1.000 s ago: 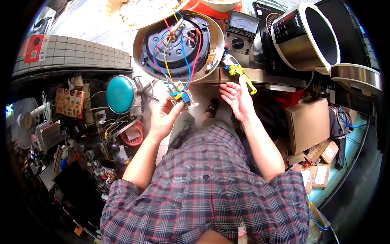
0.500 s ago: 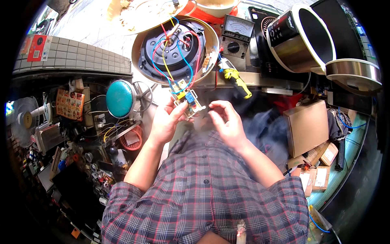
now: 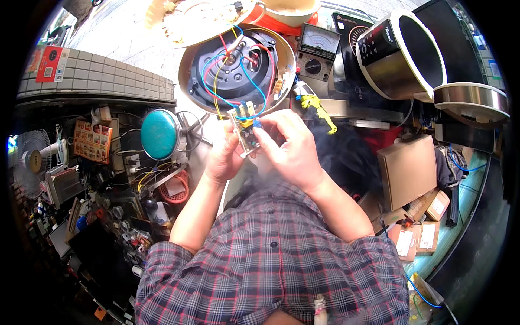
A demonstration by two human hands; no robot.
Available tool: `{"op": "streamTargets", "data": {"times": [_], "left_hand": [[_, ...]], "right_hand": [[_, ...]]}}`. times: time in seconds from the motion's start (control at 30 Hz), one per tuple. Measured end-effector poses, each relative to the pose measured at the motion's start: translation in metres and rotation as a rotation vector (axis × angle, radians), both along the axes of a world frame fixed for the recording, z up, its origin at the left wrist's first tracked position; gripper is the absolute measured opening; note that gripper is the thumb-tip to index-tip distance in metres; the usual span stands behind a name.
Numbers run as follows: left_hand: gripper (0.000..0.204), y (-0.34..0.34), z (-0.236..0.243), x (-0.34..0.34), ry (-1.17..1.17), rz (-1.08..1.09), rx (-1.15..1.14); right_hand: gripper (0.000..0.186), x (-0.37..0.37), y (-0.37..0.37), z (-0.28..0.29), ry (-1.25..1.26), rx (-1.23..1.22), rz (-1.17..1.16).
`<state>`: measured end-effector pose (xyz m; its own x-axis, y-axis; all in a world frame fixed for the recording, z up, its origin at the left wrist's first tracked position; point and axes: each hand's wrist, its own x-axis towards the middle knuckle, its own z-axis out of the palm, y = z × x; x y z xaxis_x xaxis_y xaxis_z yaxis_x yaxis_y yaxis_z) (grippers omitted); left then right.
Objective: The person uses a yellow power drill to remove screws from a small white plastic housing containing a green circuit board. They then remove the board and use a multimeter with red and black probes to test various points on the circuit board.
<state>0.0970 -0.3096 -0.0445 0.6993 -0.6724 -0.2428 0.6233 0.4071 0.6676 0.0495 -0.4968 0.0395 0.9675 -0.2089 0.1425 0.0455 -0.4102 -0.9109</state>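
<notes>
Your left hand [image 3: 223, 158] is narrowed on a small pale rectangular circuit board [image 3: 245, 143] with yellow and blue components, thumb and fingers at its left edge; your right hand [image 3: 295, 149] is narrow too, thumb and forefinger drawn in at the board's right side, by the blue component; cannot tell whether these grip or only touch.

Step in hand, as judged: handling the board close up with both hands, wiring attached; the next move would call for a steady left hold, fine fingertip work on the right, and slack in the leads.

Board position: between your two hands, tilted, its component face seemingly turned right; thin red, blue and yellow wires [image 3: 203, 80] run from its far end to a round black plastic base [image 3: 238, 81]; this sits inside a wide cream-coloured round housing [image 3: 183, 67], just beyond your hands.

Right of the housing: a tool with a yellow-green handle [image 3: 317, 109], just beside it; a dark analogue multimeter [image 3: 317, 54] on the far side; a white-rimmed steel cylindrical body [image 3: 387, 70] farther right.

Outer field: a round teal-topped stool [image 3: 161, 134] to the left; a plain brown cardboard box [image 3: 407, 170] to the right, well apart from your right hand.
</notes>
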Motion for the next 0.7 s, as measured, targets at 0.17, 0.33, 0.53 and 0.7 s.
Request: {"op": "streamTargets", "data": {"times": [0.17, 0.33, 0.53, 0.7], "left_hand": [[0.087, -0.001, 0.006, 0.0, -0.012, -0.009, 0.063], [0.082, 0.004, -0.001, 0.005, -0.09, -0.005, 0.125], [0.057, 0.004, 0.017, 0.012, -0.046, 0.029, -0.009], [0.045, -0.005, 0.023, 0.008, -0.134, 0.033, 0.188]], "right_hand": [[0.021, 0.005, 0.005, 0.008, 0.184, 0.183, 0.057], [0.02, 0.011, -0.001, -0.002, 0.292, 0.319, 0.126], [0.019, 0.014, 0.006, -0.01, 0.334, 0.61, 0.035], [0.019, 0.017, 0.001, -0.018, 0.279, 0.545, -0.01]]}}
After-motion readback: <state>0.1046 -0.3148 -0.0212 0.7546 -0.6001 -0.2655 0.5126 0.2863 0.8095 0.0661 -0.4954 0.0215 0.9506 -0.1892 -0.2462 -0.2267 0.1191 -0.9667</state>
